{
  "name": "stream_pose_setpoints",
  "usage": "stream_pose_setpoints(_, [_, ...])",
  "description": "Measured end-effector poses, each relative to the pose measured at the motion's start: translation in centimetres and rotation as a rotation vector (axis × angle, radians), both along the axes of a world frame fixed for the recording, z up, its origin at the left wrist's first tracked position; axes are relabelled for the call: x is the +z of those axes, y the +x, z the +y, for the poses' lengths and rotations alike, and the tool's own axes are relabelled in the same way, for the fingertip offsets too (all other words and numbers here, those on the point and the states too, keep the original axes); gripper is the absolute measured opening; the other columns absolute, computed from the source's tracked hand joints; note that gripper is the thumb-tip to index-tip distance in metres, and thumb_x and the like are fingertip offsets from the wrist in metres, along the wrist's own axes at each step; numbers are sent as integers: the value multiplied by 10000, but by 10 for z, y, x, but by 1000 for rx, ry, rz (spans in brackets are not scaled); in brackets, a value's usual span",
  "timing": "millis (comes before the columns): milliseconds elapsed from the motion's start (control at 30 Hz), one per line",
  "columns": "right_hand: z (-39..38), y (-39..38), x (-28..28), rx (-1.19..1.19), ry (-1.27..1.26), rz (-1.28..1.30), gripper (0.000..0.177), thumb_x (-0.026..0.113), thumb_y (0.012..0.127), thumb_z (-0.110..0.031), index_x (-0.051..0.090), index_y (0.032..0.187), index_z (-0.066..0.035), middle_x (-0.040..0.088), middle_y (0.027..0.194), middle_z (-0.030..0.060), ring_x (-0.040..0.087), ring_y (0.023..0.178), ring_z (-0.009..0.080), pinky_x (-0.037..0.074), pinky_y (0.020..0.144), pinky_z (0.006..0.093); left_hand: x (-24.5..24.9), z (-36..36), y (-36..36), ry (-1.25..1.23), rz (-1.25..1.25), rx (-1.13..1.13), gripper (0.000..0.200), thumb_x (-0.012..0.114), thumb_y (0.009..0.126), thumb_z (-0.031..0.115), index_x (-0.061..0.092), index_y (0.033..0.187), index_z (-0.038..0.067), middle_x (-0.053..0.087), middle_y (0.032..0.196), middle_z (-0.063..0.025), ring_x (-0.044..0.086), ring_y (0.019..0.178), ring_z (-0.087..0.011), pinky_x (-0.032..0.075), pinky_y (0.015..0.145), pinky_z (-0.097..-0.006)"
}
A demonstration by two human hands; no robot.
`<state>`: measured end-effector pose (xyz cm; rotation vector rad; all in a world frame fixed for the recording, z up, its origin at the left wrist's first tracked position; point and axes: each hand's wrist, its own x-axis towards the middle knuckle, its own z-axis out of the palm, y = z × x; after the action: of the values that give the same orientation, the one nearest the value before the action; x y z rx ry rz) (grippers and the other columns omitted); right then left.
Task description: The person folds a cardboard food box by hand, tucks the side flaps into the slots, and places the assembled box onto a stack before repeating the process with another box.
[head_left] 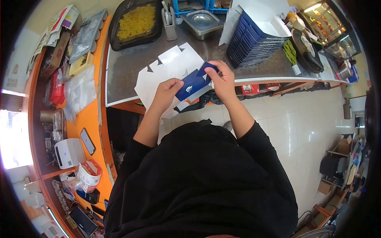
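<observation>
A cardboard box blank, white on its inner face and blue with a small white logo on its outer face, lies partly over the front edge of the metal table. My left hand pinches the blue panel at its left end. At the panel's right end, my right hand grips a blue flap between thumb and fingers, and the flap stands folded up at an angle. Behind my right hand rises a tall stack of blue and white folded boxes.
On the metal table stand a black tray of yellow food, a utensil holder and a lidded steel pan. Green gloves lie at the right. An orange counter at left holds a phone and a white printer.
</observation>
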<state>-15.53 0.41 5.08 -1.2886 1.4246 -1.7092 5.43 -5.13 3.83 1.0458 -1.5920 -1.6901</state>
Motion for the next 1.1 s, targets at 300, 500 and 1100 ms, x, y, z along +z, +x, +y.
stream_pose_setpoints(300, [17,10,39,219,-121,859,261,751,782,-253,720,1024,-162,559,1226,83,396,1279,349,246,1095,420,58,26,11,114,5,-42,153,625,938,123,679,985,-13,610,767,3,509,672,-49,413,594,-208])
stream_pose_setpoints(500, [-5,-25,45,241,320,-833,685,565,945,-297,269,1473,24,420,1439,189,466,1272,333,359,1068,436,85,27,26,-215,-120,-448,117,629,900,44,697,982,-4,654,777,-22,548,679,-70,450,622,-239])
stream_pose_setpoints(1100, [46,43,65,121,-344,612,386,668,862,-270,669,1186,-61,571,1225,144,522,1152,363,425,967,435,60,25,-17,196,674,87,310,434,1020,199,523,1252,14,625,1128,-95,629,1009,-194,504,901,-363])
